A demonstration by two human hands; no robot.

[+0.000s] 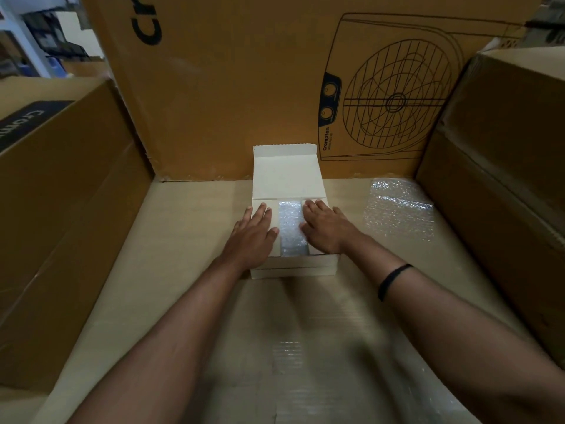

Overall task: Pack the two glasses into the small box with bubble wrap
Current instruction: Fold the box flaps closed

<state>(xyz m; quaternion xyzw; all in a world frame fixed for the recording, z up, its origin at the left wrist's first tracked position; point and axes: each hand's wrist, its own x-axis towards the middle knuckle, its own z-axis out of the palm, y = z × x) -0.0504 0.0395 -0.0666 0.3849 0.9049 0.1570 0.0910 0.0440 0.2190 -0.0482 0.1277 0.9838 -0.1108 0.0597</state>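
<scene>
Dim, warm light falls brightest on the small white cardboard box [287, 172]. Glare glints off the clear bubble-wrap sheet [399, 209]; the edges bend outward and the foreground blurs.

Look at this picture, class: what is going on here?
A person is closing a small white box on a cardboard surface. The left hand and right hand lie flat, each pressing down a side flap. Between the flaps a bubble-wrapped bundle shows inside; the lid stands open at the far side. A spare sheet of bubble wrap lies to the right.
</scene>
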